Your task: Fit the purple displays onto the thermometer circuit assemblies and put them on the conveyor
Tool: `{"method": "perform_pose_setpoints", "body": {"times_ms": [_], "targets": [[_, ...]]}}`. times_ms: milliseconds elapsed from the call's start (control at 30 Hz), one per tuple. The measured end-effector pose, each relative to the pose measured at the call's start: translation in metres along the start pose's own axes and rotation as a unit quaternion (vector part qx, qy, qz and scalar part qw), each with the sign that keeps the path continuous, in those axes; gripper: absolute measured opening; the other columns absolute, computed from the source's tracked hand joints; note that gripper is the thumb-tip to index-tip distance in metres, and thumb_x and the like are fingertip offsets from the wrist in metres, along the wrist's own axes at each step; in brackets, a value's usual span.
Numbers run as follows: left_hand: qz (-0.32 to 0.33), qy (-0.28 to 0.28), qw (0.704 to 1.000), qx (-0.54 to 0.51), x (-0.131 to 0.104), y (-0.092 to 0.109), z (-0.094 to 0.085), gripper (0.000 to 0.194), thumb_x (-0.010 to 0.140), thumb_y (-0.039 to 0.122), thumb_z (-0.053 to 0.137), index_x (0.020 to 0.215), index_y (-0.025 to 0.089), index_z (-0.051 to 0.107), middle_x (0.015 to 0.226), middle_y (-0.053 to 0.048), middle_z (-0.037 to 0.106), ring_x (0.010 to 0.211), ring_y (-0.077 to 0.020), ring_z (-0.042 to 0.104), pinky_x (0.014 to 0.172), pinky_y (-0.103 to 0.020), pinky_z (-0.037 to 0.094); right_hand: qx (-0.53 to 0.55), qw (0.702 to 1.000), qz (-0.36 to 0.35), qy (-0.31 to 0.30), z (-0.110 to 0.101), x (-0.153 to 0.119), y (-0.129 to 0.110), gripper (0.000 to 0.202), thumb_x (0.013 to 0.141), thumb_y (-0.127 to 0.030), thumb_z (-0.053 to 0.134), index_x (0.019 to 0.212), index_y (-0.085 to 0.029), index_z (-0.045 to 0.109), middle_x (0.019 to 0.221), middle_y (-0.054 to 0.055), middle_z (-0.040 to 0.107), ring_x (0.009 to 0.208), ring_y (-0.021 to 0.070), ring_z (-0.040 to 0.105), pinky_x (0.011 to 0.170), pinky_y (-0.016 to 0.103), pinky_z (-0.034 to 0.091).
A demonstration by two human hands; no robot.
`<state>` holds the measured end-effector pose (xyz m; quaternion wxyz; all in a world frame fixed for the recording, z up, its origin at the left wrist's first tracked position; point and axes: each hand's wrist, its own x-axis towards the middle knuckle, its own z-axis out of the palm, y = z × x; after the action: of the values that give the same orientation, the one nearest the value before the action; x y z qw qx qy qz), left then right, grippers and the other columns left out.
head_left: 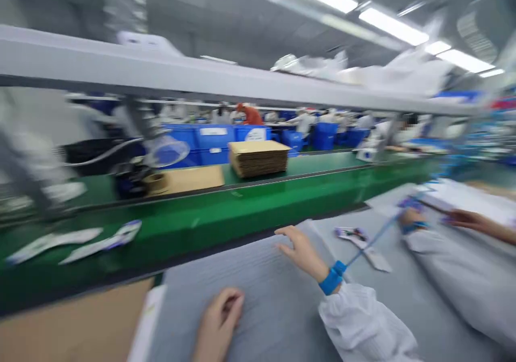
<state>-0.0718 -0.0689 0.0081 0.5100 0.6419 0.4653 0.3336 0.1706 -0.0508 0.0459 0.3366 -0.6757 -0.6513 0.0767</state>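
My left hand (221, 319) is low over the grey mat (270, 297), its fingers curled in and the thumb against them; nothing shows in it. Farther right, my right hand (301, 250) reaches above the mat's far edge with thumb and fingers apart, holding nothing. A blue wrist strap (332, 278) circles that wrist, and a blue cord (373, 241) runs off it to the right. Beyond this wrist, a white handheld device part (363, 246) with small components in its head lies on the mat, touched by neither hand.
A green conveyor belt (242, 211) crosses ahead, carrying white long-handled parts (107, 244) at left. Behind it stand a cardboard stack (258, 158) and blue bins (213, 139). A shelf rail (226, 80) spans overhead. Close at right are a co-worker's hands (411, 217).
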Motion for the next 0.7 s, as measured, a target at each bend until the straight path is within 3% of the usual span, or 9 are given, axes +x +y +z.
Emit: {"method": "perform_pose_setpoints", "body": {"times_ms": [100, 200, 300, 367, 467, 567, 700], "targets": [[-0.018, 0.014, 0.999, 0.033, -0.006, 0.007, -0.002, 0.022, 0.077, 0.029, 0.049, 0.092, 0.014, 0.053, 0.084, -0.006, 0.058, 0.066, -0.0134, 0.058, 0.057, -0.024, 0.051, 0.127, 0.983, -0.098, -0.088, 0.061, -0.012, -0.041, 0.023, 0.087, -0.027, 0.041, 0.095, -0.018, 0.061, 0.089, 0.006, 0.063, 0.08, 0.0159, 0.059, 0.071, 0.026, 0.047], [-0.005, 0.032, 0.981, 0.192, 0.015, 0.013, -0.034, 0.031, 0.075, 0.019, 0.054, 0.106, 0.017, 0.05, 0.103, -0.006, 0.055, 0.072, -0.0109, 0.059, 0.066, -0.024, 0.051, 0.239, 0.952, -0.097, -0.163, 0.095, -0.027, -0.048, 0.028, 0.088, -0.035, 0.04, 0.092, -0.017, 0.062, 0.074, 0.004, 0.062, 0.063, 0.0155, 0.057, 0.061, 0.026, 0.046], [-0.01, 0.115, 0.952, 0.285, 0.053, 0.026, -0.1, 0.036, 0.074, 0.012, 0.058, 0.109, 0.018, 0.051, 0.113, -0.006, 0.051, 0.095, -0.0144, 0.055, 0.089, -0.028, 0.044, 0.321, 0.923, -0.024, -0.208, 0.105, -0.03, -0.036, 0.032, 0.085, -0.044, 0.044, 0.092, -0.017, 0.061, 0.071, 0.004, 0.059, 0.058, 0.0143, 0.054, 0.054, 0.024, 0.043], [-0.032, 0.173, 0.922, 0.346, 0.083, 0.033, -0.15, 0.04, 0.078, 0.011, 0.055, 0.117, 0.017, 0.047, 0.124, -0.01, 0.043, 0.113, -0.0204, 0.044, 0.098, -0.037, 0.037, 0.348, 0.912, 0.01, -0.217, 0.107, -0.028, -0.03, 0.037, 0.084, -0.049, 0.044, 0.091, -0.017, 0.061, 0.072, 0.004, 0.059, 0.058, 0.014, 0.054, 0.052, 0.023, 0.042], [-0.092, 0.212, 0.88, 0.414, 0.118, 0.034, -0.211, 0.036, 0.084, 0.026, 0.054, 0.118, 0.016, 0.046, 0.126, -0.01, 0.042, 0.113, -0.026, 0.044, 0.094, -0.049, 0.038, 0.38, 0.895, 0.039, -0.228, 0.111, -0.024, -0.028, 0.044, 0.08, -0.056, 0.046, 0.09, -0.016, 0.061, 0.07, 0.004, 0.058, 0.055, 0.0133, 0.053, 0.048, 0.022, 0.041], [-0.153, 0.204, 0.855, 0.451, 0.134, 0.025, -0.24, 0.033, 0.085, 0.03, 0.053, 0.114, 0.014, 0.05, 0.118, -0.009, 0.049, 0.105, -0.0238, 0.05, 0.088, -0.046, 0.043, 0.408, 0.889, 0.055, -0.199, 0.118, -0.022, -0.032, 0.051, 0.075, -0.063, 0.047, 0.085, -0.016, 0.062, 0.065, 0.004, 0.057, 0.049, 0.0116, 0.05, 0.043, 0.021, 0.038], [-0.188, 0.196, 0.84, 0.469, 0.14, 0.015, -0.244, 0.033, 0.085, 0.031, 0.053, 0.114, 0.015, 0.05, 0.117, -0.01, 0.05, 0.103, -0.0224, 0.052, 0.086, -0.044, 0.045, 0.429, 0.885, 0.064, -0.167, 0.121, -0.02, -0.036, 0.055, 0.073, -0.067, 0.047, 0.082, -0.015, 0.062, 0.062, 0.003, 0.055, 0.045, 0.0094, 0.048, 0.039, 0.019, 0.035]]}}
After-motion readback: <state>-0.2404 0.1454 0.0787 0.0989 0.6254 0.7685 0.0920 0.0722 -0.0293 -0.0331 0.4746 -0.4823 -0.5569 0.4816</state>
